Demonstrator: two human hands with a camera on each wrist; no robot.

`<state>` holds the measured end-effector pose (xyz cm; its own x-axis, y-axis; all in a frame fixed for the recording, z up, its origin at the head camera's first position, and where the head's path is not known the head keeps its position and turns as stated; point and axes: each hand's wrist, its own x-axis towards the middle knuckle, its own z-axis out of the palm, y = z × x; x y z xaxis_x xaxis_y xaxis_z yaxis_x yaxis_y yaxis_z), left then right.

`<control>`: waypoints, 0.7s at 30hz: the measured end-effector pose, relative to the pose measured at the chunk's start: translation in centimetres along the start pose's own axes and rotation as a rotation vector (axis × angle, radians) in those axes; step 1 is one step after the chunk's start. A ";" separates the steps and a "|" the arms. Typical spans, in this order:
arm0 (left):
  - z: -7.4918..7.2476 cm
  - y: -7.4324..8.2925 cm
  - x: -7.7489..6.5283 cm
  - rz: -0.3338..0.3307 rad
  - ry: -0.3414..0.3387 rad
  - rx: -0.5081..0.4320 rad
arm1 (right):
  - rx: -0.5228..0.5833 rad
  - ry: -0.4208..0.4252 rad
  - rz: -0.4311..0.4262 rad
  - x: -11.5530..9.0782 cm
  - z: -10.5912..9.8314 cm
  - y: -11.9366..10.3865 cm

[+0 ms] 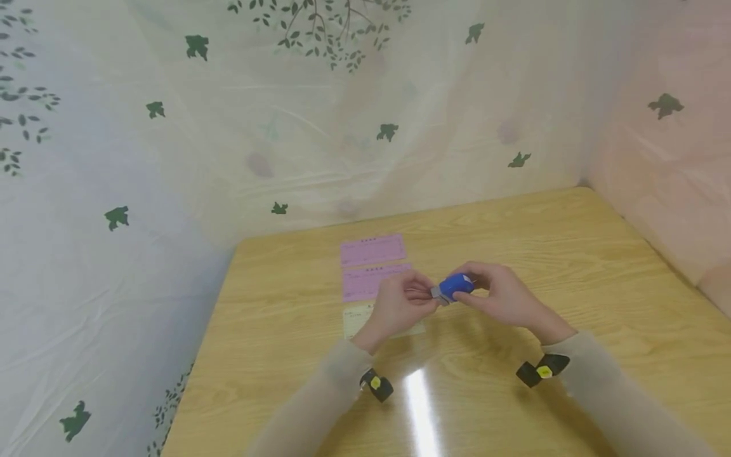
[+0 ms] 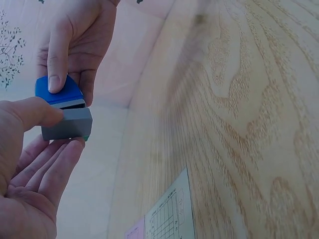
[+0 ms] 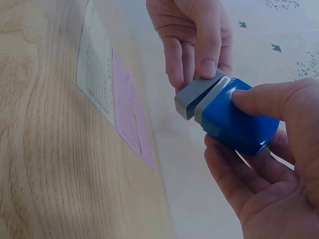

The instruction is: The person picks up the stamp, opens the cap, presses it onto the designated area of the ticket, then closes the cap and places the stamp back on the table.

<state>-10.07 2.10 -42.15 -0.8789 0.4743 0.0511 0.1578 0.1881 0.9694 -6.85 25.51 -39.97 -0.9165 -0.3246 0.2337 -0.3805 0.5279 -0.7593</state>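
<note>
Above the table, my right hand (image 1: 505,295) grips a blue hand stamp (image 3: 237,117), its thumb on the broad blue face and fingers beneath. My left hand (image 1: 400,301) pinches the stamp's grey cap (image 2: 70,123) between thumb and fingertips. In the right wrist view the cap sits at a slant to the grey rim of the stamp, with a wedge-shaped dark gap between them. Whether they still touch at one end, I cannot tell. Under my left hand lies a pale, yellowish printed slip (image 1: 355,320), partly hidden by that hand.
Two pink printed slips, a far one (image 1: 372,249) and a nearer one (image 1: 360,284), lie in a column beyond the pale slip on the wooden table (image 1: 274,355). Patterned cloth (image 1: 320,127) hangs behind the table and along both sides. Each wrist wears a dark strapped device.
</note>
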 end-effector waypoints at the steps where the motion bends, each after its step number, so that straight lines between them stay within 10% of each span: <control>1: 0.0 0.0 0.0 -0.003 0.002 -0.003 | -0.002 -0.002 0.002 0.0 0.0 0.0; 21: 0.1 0.3 -0.2 -0.038 -0.004 -0.074 | 0.024 -0.054 0.019 0.3 0.4 0.5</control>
<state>-9.86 2.12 -41.87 -0.8820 0.4711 0.0130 0.0906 0.1424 0.9856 -7.23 25.34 -40.51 -0.9154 -0.3568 0.1866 -0.3595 0.5156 -0.7778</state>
